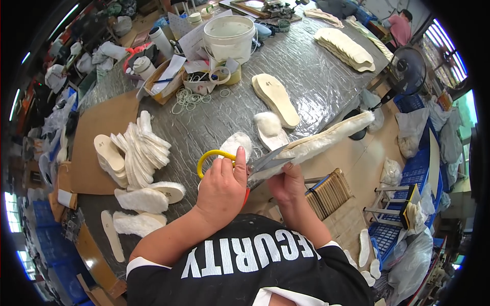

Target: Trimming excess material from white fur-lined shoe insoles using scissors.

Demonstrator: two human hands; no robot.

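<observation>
My left hand [222, 188] is closed on a pair of scissors [206, 162] with a yellow handle loop; a bit of red handle shows below the hand. The grey blades lie along the near end of a fluffy white fleece insole [332, 133]. My right hand [288, 184] pinches that insole from below, thumb on its edge, and it stretches up to the right past the table edge. Just beyond my hands, a white fleece piece [236, 145] lies flat. Next to it are a white insole with a fleece tuft [268, 122] on top and stacked cream insoles [275, 100].
Fleece insoles [145, 150] are piled on brown cardboard [84, 153] at left. A white bucket [229, 41], rubber bands [190, 101] and a box of oddments [162, 81] stand farther back. Right of the table are a fan [408, 69], a small stool [393, 206] and blue crates [408, 178].
</observation>
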